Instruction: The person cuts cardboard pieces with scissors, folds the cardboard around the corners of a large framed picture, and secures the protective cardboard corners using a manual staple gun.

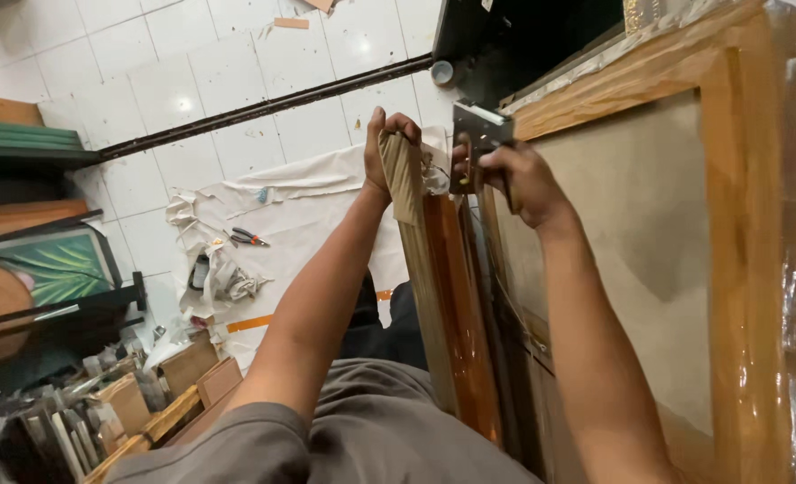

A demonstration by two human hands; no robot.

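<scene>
Here the left hand (387,148) grips the wooden frame's (443,287) top corner (firmly closed), right hand (514,179) clutching a metal tool (477,134).

The wooden frame (451,296) showed a glossy, reddish varnish on one face and raw matt wood at its end, where the left hand (387,148) gripped it. The right hand (514,179) held a dull grey metal tool (478,134). White floor tiles (192,90) shone smoothly under a matt, creased cloth sheet (308,211)

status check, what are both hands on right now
Left hand gripping top corner of wooden frame. Right hand holding metal stapler against the frame's corner. Crumpled wrap between the hands; larger frame beside, nothing blocking.
</scene>
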